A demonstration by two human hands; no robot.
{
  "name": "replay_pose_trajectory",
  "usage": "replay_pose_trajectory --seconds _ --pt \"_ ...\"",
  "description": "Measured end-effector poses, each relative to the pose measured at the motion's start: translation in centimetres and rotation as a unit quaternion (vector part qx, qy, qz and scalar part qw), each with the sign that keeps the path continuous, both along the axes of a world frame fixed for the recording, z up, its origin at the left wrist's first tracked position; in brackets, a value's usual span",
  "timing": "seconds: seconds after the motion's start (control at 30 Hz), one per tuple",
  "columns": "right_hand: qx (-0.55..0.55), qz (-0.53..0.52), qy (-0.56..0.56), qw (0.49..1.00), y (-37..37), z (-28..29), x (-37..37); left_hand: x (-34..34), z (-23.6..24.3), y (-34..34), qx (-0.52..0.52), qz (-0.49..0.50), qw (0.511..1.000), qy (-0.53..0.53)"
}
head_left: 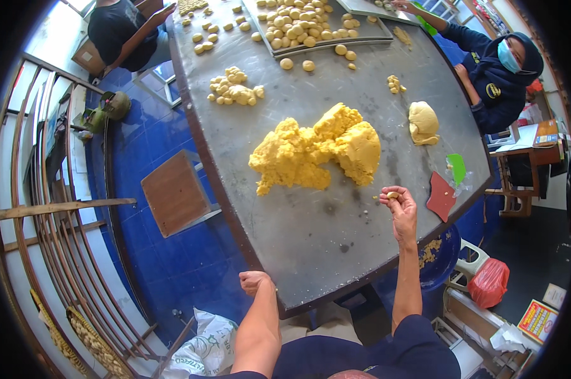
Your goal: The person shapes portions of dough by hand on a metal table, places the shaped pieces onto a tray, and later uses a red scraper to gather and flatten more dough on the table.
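Note:
A small piece of yellow dough (393, 195) is pinched between the thumb and fingers of my right hand (403, 211), raised over the right part of the metal table. My left hand (254, 282) is curled into a fist at the table's near left edge, and its inside is hidden. In front of both hands lies a big, crumbly mound of yellow dough (291, 155), with a smoother lump (360, 151) at its right. A few crumbs lie beside my right fingertips. Right of that hand are a red scraper (441, 197) and a green scraper (456, 168).
A paler dough lump (423, 123) sits near the right edge of the table (310, 252). Farther off are small dough pieces (235, 88) and a tray (336, 44) heaped with dough balls. Two people stand at the far sides. A brown stool (179, 192) is at left.

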State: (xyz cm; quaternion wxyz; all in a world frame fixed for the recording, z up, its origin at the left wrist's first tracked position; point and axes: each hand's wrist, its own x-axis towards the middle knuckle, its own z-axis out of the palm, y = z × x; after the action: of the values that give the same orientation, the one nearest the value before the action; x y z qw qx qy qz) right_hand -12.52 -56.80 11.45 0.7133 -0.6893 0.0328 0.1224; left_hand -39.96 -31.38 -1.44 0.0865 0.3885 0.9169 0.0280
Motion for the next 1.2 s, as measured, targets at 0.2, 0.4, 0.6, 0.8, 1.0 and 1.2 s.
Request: replay_pose_trajectory --seconds 0.2,0.4,0.6,0.8,1.0,1.2 --pt "-0.022 0.085 0.090 0.992 3.3 1.6 1.8 -0.2 0.1 0.3 -0.042 0.011 0.999 -0.005" --pt "-0.096 0.139 -0.078 0.983 13.6 2.7 6.8 0.0 0.5 0.6 -0.061 0.016 0.998 -0.017" --pt "-0.217 0.182 -0.264 0.922 20.2 1.4 9.3 -0.1 1.0 0.2 -0.036 -0.002 0.999 -0.040" --pt "-0.297 0.105 -0.406 0.858 15.8 0.4 7.0 0.4 2.3 0.4 -0.060 0.013 0.997 -0.048" --pt "-0.631 -0.173 -0.162 0.739 -11.1 -6.4 10.6 -0.1 0.6 0.3 -0.049 -0.001 0.998 -0.040" --pt "-0.660 -0.245 0.145 0.695 -26.9 -9.2 8.7 0.7 1.1 0.1 -0.085 -0.012 0.996 -0.031"
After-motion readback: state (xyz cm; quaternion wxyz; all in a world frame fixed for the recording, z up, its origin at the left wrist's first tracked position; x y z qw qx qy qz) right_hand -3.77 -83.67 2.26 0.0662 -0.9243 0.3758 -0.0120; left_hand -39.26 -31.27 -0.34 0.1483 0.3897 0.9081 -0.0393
